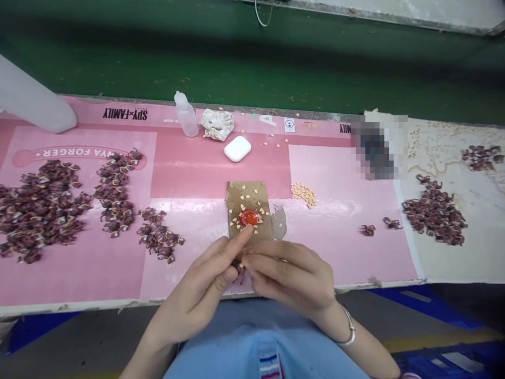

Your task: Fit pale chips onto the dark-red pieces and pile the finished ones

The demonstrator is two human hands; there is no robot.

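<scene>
1. My right hand [294,279] is curled, its fingers pinching a small maroon piece [238,272] that is mostly hidden; it sits just below the card [236,192], near the mat's front edge. If my grip loosens, the piece could drop among my fingers or onto my lap.
2. My left hand [193,295] has its fingers together, index stretched out; I cannot tell whether it is gripping too.
3. That index tip is just beside the red dab [249,217] on the card. One small slip could smear the red across my finger or the piece.
4. Loose yellow hearts [261,210] surround the dab. A brush from my hand could scatter them, and the heap of hearts [303,193] beyond is just as loose.
5. Maroon piles [43,208] lie on the pink mat [221,173] to my left; a wide reach could mix them.
6. Farther off, the upright bottle [185,114] could tip if knocked.
</scene>
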